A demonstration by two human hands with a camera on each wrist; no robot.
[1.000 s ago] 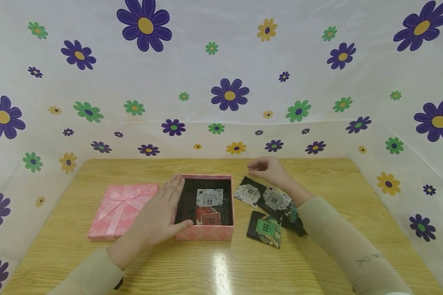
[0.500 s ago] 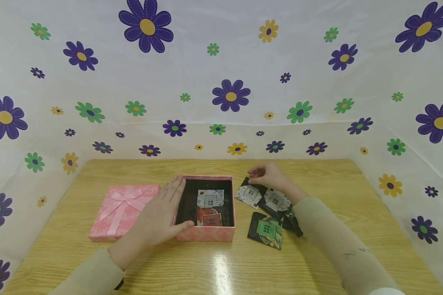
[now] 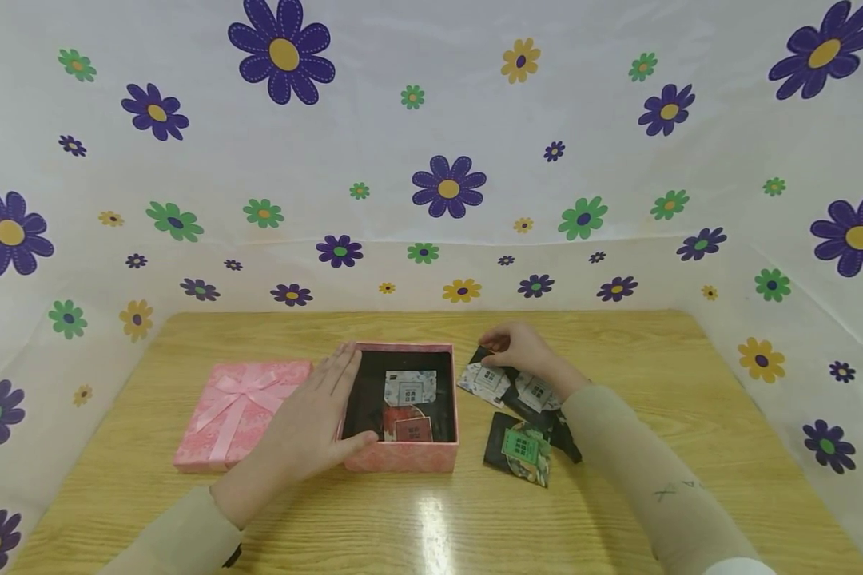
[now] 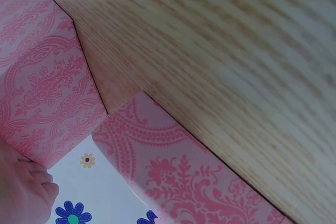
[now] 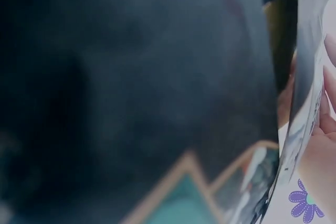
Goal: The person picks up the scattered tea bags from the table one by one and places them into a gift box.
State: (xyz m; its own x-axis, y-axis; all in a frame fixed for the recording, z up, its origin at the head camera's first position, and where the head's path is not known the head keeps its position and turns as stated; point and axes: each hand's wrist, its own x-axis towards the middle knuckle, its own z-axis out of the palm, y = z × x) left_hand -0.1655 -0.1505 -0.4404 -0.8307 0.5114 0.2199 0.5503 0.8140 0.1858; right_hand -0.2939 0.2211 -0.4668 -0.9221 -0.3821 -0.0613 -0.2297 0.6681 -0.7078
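My left hand [image 3: 305, 419] rests along the left rim of a pink patterned box [image 3: 400, 457], its fingers straight and the thumb by the front corner. Inside the black-lined box lie a white-labelled sachet [image 3: 411, 387] and a red-labelled sachet [image 3: 408, 425]. To the right, my right hand [image 3: 523, 349] bends its thumb and fingers about the upper corner of a black-and-white sachet [image 3: 483, 385]; I cannot tell whether they pinch it. In the right wrist view, the fingers [image 5: 328, 90] show behind a shiny sachet edge [image 5: 304, 98]. Beneath this hand is another white-labelled sachet [image 3: 535, 392].
A green-labelled sachet [image 3: 519, 449] lies nearer the front, with a dark packet [image 3: 566, 441] partly under the right sleeve. The pink lid [image 3: 237, 399] with its ribbon bow lies left of the box. A flowered cloth [image 3: 374, 128] rises behind the wooden table [image 3: 345, 527].
My right hand has come down and slightly toward me, from above the black-and-white sachet to its upper corner; its forearm has swung left. The left hand stays on the box.
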